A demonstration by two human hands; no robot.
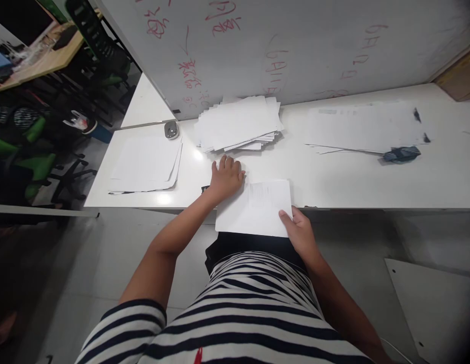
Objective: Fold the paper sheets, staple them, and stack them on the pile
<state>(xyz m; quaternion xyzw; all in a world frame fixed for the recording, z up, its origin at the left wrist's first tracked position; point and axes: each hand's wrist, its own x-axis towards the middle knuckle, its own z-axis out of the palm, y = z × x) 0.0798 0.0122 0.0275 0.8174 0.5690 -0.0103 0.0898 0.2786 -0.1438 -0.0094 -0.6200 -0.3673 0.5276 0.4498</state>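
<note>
So, just the one head view. A white sheet of paper [253, 210] lies at the near edge of the glossy white table [333, 182], its lower half hanging over the edge above the person's lap. It's thin, flat and rectangular, with a few faint printed lines near the top that are too small to read.

The left hand [226, 177] lies palm down with an open grip, fingers flat on the table and touching the sheet's top left corner. The right hand [300, 231] has its grip closed on the sheet's lower right corner, thumb on top.

Behind the left hand sits a messy, fanned stack of papers [238, 124]. A neater pile [145, 164] lies well off to the left, with a small round grey thing [171, 130] near it. Loose sheets [364, 129] lie to the right with a dark object [401, 154] at their edge. There's plenty of bare table between the piles.

The whiteboard [295, 45] at the back has smudgy red scribbles I can't make out. Green chairs [30, 167] stand far left.
</note>
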